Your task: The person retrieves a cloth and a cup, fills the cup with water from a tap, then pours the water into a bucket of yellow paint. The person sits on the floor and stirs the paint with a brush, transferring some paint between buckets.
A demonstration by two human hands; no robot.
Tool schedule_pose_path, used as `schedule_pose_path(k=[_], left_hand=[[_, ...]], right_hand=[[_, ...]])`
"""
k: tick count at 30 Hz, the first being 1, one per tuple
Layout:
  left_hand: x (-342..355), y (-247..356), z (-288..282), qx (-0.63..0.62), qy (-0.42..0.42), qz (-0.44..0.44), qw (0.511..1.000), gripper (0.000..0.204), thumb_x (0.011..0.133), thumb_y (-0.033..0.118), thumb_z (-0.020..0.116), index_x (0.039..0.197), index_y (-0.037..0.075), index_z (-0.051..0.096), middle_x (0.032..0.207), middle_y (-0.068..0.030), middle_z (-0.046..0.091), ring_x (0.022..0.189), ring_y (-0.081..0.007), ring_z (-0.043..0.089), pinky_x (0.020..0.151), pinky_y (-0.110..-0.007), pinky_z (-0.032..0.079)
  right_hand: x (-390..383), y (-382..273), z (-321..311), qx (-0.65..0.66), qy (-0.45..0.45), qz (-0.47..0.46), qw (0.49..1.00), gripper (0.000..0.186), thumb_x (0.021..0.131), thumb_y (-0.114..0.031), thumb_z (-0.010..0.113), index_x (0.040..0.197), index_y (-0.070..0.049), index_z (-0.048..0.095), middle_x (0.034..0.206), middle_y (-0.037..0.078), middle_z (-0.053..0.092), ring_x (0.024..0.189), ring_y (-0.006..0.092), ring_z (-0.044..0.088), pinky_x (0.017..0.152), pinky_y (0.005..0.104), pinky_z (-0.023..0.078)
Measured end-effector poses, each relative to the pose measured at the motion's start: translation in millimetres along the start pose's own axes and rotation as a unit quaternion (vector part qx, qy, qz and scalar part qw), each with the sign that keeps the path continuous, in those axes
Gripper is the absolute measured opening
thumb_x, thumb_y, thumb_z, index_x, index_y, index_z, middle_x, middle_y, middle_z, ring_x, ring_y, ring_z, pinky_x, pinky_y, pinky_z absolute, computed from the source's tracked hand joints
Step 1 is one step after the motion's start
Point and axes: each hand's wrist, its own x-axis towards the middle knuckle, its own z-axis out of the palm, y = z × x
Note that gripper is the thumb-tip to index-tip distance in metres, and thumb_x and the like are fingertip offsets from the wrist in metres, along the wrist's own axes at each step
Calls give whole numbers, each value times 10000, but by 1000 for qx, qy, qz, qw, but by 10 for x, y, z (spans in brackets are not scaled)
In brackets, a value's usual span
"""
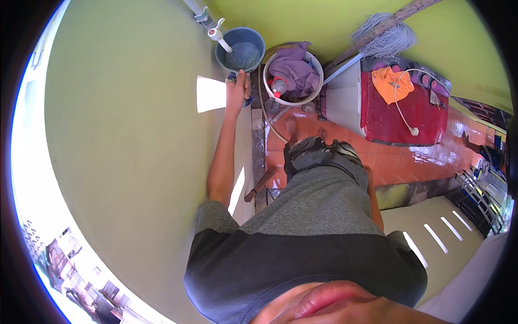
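Note:
My left hand, arm stretched forward along the wall, is closed at the near edge of a round blue-grey water dipper. A dark blue patterned cloth shows around the same hand; whether it is gripped too, I cannot tell. The dipper is beneath a white tap, and its bottom looks wet. My right arm hangs beside my hip, with the hand mostly hidden behind my body and its fingers out of sight.
A white bucket with purple cloth and a clear bottle stands right of the dipper. Beyond it are a red-topped washing machine with an orange cloth, and a mop. The tiled floor looks wet.

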Motion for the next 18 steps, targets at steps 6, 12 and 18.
schedule_pose_path(k=[6,12,18], left_hand=[[1,-22,-36,16,7,-9,1000,391,1043,356,528,1043,-29,596,631,4,456,436,-77,395,429,-259,340],[-6,-56,-30,19,16,-8,1000,399,1045,352,529,1008,-36,619,621,5,463,422,-81,394,419,-263,340],[-27,-55,-27,15,14,2,1000,403,1047,354,527,1010,-37,617,619,7,461,423,-79,395,416,-262,335]], right_hand=[[459,-551,198,-3,-163,-218,962,318,927,-267,630,1081,-2,716,1122,138,699,1057,234,648,931,363,490],[364,-1242,425,-153,-429,-202,867,356,870,-261,634,1110,-13,724,1199,146,689,1129,243,623,988,362,455],[205,-1494,272,-138,-478,-125,858,420,865,-271,626,1204,-33,695,1257,136,674,1165,220,604,1019,358,433]])
